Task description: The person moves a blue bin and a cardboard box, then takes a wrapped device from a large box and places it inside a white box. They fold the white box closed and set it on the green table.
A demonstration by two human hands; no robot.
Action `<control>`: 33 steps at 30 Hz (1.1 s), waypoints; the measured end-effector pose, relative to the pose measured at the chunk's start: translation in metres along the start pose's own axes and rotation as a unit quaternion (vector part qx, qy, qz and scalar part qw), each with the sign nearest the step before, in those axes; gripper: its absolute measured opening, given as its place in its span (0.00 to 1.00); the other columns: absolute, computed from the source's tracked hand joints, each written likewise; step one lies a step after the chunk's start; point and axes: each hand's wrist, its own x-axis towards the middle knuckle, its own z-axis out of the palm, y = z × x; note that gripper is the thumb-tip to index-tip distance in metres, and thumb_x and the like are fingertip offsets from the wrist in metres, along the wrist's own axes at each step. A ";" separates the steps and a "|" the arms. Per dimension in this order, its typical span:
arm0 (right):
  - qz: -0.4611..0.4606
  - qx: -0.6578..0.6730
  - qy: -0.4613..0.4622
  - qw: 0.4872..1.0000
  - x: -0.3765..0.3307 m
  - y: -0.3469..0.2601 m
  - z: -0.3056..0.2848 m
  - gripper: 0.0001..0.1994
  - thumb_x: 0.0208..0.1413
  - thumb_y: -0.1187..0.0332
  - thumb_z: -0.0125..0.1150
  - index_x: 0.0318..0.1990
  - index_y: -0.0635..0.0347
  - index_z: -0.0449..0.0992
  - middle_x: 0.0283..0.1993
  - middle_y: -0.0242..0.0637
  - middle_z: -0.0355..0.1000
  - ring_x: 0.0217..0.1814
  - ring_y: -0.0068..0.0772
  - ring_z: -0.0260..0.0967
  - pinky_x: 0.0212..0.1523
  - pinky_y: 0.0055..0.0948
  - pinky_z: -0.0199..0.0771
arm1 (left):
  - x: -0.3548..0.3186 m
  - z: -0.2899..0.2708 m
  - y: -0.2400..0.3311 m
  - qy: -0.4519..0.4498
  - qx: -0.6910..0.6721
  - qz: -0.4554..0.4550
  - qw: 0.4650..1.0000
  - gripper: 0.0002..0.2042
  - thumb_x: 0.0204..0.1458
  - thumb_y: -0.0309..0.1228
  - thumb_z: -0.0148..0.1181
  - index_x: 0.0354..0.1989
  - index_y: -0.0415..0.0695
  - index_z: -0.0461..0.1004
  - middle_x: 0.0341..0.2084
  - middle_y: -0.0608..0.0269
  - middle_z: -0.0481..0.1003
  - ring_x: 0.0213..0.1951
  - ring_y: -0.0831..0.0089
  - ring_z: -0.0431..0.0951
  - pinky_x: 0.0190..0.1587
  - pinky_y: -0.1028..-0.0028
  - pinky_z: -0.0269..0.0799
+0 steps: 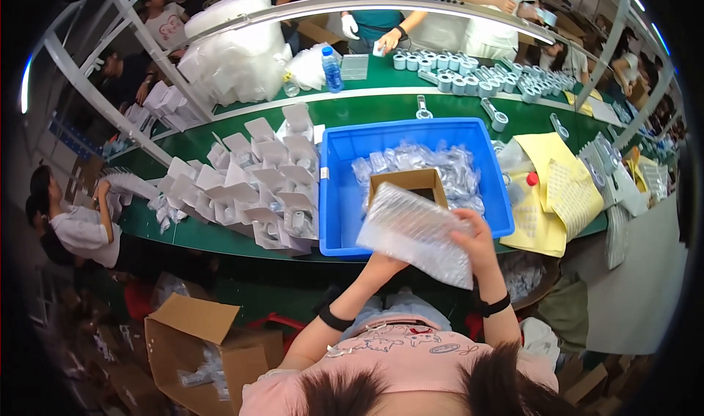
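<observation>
A flat, clear bubble-wrap bag is held tilted between my two hands over the front of a blue plastic bin. My right hand grips its right side, thumb on top. At the bag's lower edge is my left hand, closed on it from beneath, its fingers mostly hidden. Behind the bag, partly covered, a small open cardboard box sits in the bin. Around that box lie many clear plastic-wrapped pieces; their contents are too small to make out.
Open white cartons crowd the green table left of the bin. Yellow sheets lie to its right. Beyond are rows of grey-blue round-headed devices, a blue bottle and a metal rail. Co-workers stand across the table. An open cardboard box is at lower left.
</observation>
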 end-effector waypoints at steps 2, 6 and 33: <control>-0.017 -0.062 -0.057 0.996 0.016 -0.013 0.025 0.22 0.43 0.75 0.59 0.49 0.62 0.66 0.47 0.33 0.66 0.48 0.25 0.62 0.48 0.24 0.63 | -0.003 -0.013 0.016 0.045 -0.274 -0.125 0.952 0.26 0.47 0.30 0.58 0.55 0.41 0.58 0.52 0.57 0.62 0.56 0.65 0.60 0.57 0.66 0.54; 0.004 -0.177 -0.207 0.962 0.050 -0.025 0.055 0.23 0.43 0.73 0.60 0.50 0.64 0.65 0.45 0.32 0.67 0.46 0.23 0.63 0.46 0.22 0.64 | 0.000 -0.054 0.027 0.162 -0.423 -0.213 0.866 0.25 0.47 0.31 0.58 0.54 0.40 0.60 0.52 0.59 0.62 0.55 0.67 0.61 0.57 0.68 0.55; 0.163 0.075 0.240 0.954 0.671 0.174 0.023 0.20 0.45 0.67 0.59 0.48 0.59 0.64 0.45 0.43 0.67 0.45 0.46 0.66 0.39 0.50 0.69 | 0.007 -0.085 -0.044 -0.205 0.407 -0.176 0.872 0.26 0.36 0.36 0.60 0.48 0.46 0.66 0.54 0.61 0.61 0.58 0.64 0.58 0.54 0.64 0.56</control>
